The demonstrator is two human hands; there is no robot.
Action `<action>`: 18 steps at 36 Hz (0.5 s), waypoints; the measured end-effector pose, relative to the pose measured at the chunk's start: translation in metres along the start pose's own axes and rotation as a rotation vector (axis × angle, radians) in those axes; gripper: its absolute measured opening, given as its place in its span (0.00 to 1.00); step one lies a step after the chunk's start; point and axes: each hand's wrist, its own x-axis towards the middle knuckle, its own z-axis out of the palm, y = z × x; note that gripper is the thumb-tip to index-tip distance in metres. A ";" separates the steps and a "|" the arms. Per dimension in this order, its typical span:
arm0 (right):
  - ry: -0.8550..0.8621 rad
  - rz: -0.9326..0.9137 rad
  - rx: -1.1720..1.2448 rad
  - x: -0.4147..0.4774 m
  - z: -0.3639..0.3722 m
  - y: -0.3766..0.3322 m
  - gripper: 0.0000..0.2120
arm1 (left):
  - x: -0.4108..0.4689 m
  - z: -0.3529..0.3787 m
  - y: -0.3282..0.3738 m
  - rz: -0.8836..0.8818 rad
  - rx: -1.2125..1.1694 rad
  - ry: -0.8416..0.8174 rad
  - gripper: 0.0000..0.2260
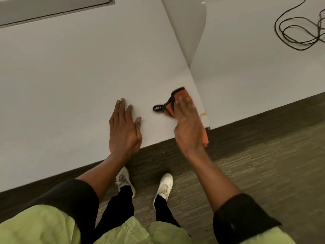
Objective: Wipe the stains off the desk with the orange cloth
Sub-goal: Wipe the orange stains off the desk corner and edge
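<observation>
Two hands over one white desk (70, 76), left hand (124, 127) lying flat with fingers spread, empty, right hand (188, 124) pressing flat on one orange cloth (184, 95) at the desk's near right corner, one black cable (299, 30) coiling far right, two white shoes below

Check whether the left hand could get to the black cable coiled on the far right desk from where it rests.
Probably not without stepping over. The left hand lies flat near the front edge of the desk; the black cable lies far off on the neighbouring desk, beyond the right hand pressing the orange cloth.
</observation>
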 end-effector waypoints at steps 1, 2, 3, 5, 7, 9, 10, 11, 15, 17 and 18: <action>0.005 0.017 -0.006 0.017 -0.001 0.004 0.32 | 0.000 0.000 0.000 0.002 0.002 0.003 0.28; 0.010 0.029 -0.010 0.033 -0.002 0.007 0.32 | 0.000 0.000 0.001 0.004 0.004 0.006 0.28; 0.015 0.037 -0.013 0.045 -0.003 0.009 0.32 | 0.000 0.000 0.000 0.006 0.005 0.008 0.28; 0.018 0.037 -0.016 0.057 -0.004 0.013 0.32 | -0.001 0.000 0.000 0.012 0.009 0.011 0.27; 0.021 0.017 -0.028 0.048 -0.004 0.011 0.32 | 0.000 0.000 0.000 0.017 0.011 0.011 0.27; 0.026 0.003 -0.043 0.019 -0.004 0.007 0.32 | 0.000 0.000 0.000 0.017 0.012 0.011 0.27; 0.030 0.004 -0.049 -0.001 -0.004 0.005 0.32 | 0.000 0.000 0.000 0.017 0.011 0.008 0.27; 0.031 0.008 -0.055 -0.021 -0.004 0.003 0.33 | 0.000 0.000 0.000 0.018 0.010 0.006 0.27; 0.004 0.005 -0.072 -0.063 -0.005 0.002 0.34 | 0.001 0.001 0.000 0.021 0.024 0.006 0.27; 0.005 0.020 -0.060 -0.046 -0.007 0.008 0.32 | 0.001 0.001 0.000 0.022 0.029 0.004 0.27; 0.013 0.032 -0.054 -0.032 -0.007 0.011 0.32 | 0.001 0.001 0.000 0.023 0.027 0.004 0.27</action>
